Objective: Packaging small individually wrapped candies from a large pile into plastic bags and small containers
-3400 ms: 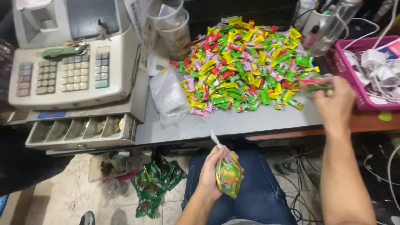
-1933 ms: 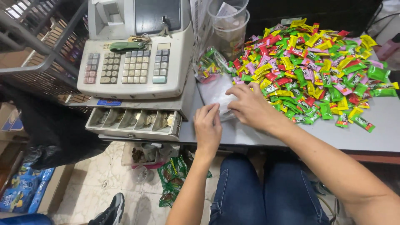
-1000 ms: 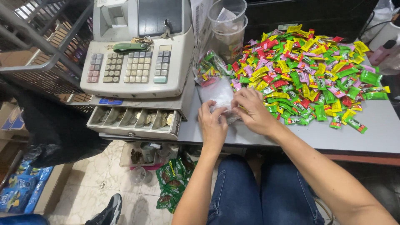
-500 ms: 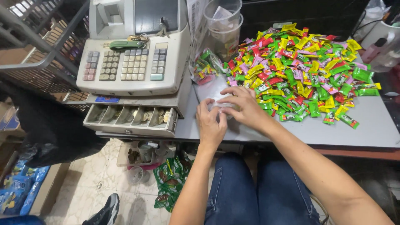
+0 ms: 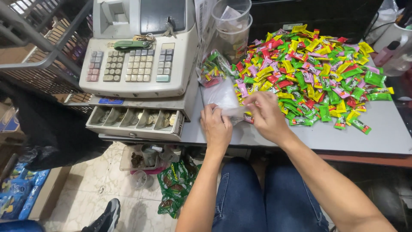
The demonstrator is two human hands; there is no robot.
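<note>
Both hands pinch the near edge of a clear plastic bag (image 5: 221,95): left hand (image 5: 216,129) at its left, right hand (image 5: 266,115) at its right, candy pile (image 5: 313,73) just beyond.

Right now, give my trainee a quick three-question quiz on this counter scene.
1. True or false: the coin drawer under the cash register is closed.
2. What do the left hand and right hand hold between them? A) a clear plastic bag B) a cup C) a coin
3. Fill in: the candy pile lies on the person's ____ side of the register.

Key: 1 false, it stands open. 2 A, the clear plastic bag. 3 right.
</note>
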